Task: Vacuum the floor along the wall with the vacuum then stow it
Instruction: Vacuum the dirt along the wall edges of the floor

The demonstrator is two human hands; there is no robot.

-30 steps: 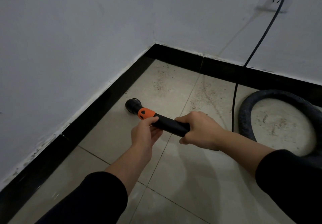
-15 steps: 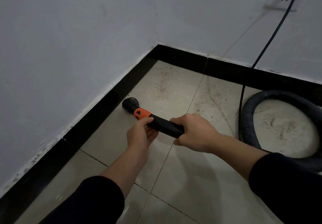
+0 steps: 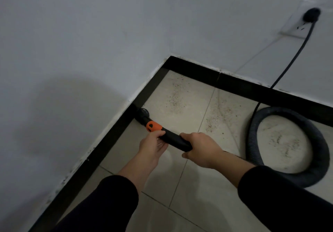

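Corner of a room: pale tiled floor (image 3: 191, 186), grey-white wall (image 3: 72, 51), black skirting (image 3: 100, 150) along both wall bases. Brown grit (image 3: 174, 96) is scattered over the tiles nearest the corner. The vacuum wand (image 3: 173, 140), a black tube with an orange collar (image 3: 153, 126), lies at a low slant with its round nozzle (image 3: 143, 114) down on the floor, touching or just beside the left-hand skirting; actual contact is not resolvable. The left hand (image 3: 153, 145) grips the tube directly behind the orange collar, thumb on top, fingers curled underneath. The right hand (image 3: 200, 148) is wrapped over the tube further back, knuckles up, covering its rear end. Both forearms are bare below dark sleeves. A ribbed dark hose (image 3: 254, 141) lies in one large loop on the floor to the right, well apart from the nozzle. A black power cord (image 3: 288, 64) hangs from a plug (image 3: 310, 14) seated in a white wall socket (image 3: 295, 27) and drops past the far skirting to the floor beside the hose loop.
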